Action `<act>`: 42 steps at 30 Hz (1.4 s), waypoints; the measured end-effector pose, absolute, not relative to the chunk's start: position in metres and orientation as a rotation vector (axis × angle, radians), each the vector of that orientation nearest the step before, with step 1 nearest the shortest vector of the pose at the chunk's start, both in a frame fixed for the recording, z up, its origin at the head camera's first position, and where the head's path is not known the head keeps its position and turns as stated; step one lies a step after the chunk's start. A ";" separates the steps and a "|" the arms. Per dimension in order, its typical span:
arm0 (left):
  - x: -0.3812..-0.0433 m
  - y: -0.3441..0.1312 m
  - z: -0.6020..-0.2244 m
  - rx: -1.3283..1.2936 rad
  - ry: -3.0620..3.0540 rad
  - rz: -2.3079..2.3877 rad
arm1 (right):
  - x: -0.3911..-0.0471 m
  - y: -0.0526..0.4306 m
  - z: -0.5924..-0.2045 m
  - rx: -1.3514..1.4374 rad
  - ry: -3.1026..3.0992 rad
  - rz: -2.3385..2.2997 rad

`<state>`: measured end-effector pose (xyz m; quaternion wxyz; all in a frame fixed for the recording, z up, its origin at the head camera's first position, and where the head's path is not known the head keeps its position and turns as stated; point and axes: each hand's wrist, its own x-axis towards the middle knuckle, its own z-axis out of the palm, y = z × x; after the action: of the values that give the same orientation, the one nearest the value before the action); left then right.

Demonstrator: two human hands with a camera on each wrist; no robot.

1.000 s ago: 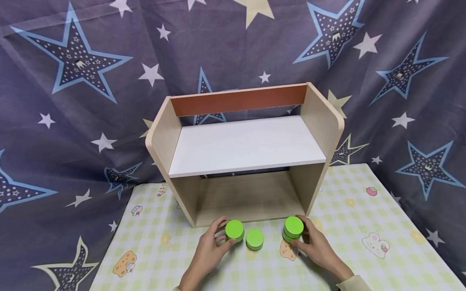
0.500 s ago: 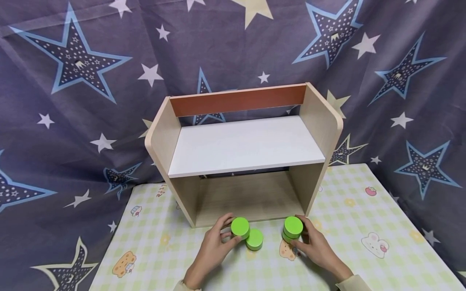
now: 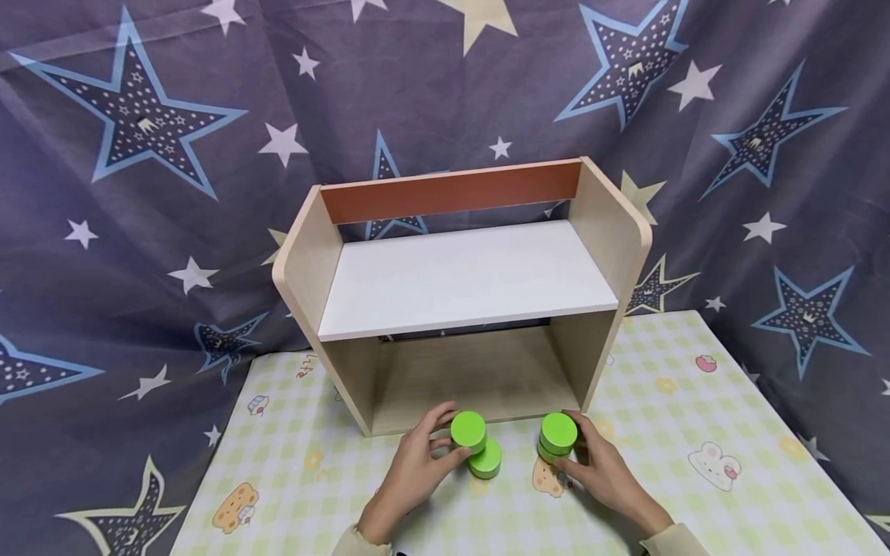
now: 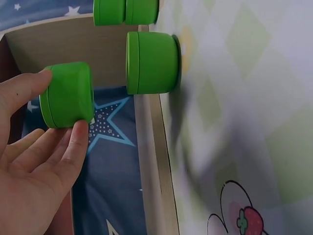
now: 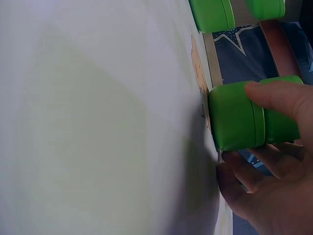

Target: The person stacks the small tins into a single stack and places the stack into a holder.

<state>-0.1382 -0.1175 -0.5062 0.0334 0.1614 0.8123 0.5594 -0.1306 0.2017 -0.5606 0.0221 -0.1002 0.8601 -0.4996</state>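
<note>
My left hand (image 3: 416, 469) pinches a small green lidded jar (image 4: 67, 95) between thumb and fingertips. The jar is raised off the tablecloth and upright in the head view. Just right of it and lower, a second green jar (image 3: 485, 459) stands on the cloth, partly overlapped by the held one in the head view. Farther right, my right hand (image 3: 606, 468) holds a stack of two green jars. Its thumb lies on the lower jar (image 5: 234, 116) by the lid seam, its fingers reach round the far side, and the upper jar (image 3: 558, 432) sits squarely on top.
A wooden two-tier shelf unit (image 3: 469, 278) with a white middle board stands right behind the jars, its lower front edge close to the fingertips. Under everything is a green-checked tablecloth (image 3: 737, 425). Behind hangs a dark star-patterned curtain (image 3: 431, 93).
My left hand has carried its jar to the right and slightly up in the head view, from beside the standing jar to partly over it. The right hand and its stack stay in place.
</note>
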 end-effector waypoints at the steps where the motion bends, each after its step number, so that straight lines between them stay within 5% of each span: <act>1: -0.138 -0.117 -0.506 0.510 2.496 1.723 | -0.131 0.202 -0.561 -0.309 2.665 -1.548; 42: -0.153 -0.068 -0.505 0.712 2.432 1.704 | -0.131 0.201 -0.560 -0.256 2.665 -1.546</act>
<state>-0.1530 -0.0682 -0.5052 0.0440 0.2330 0.7956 0.5575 -0.1310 0.2010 -0.5595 0.0253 -0.0829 0.8617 -0.4999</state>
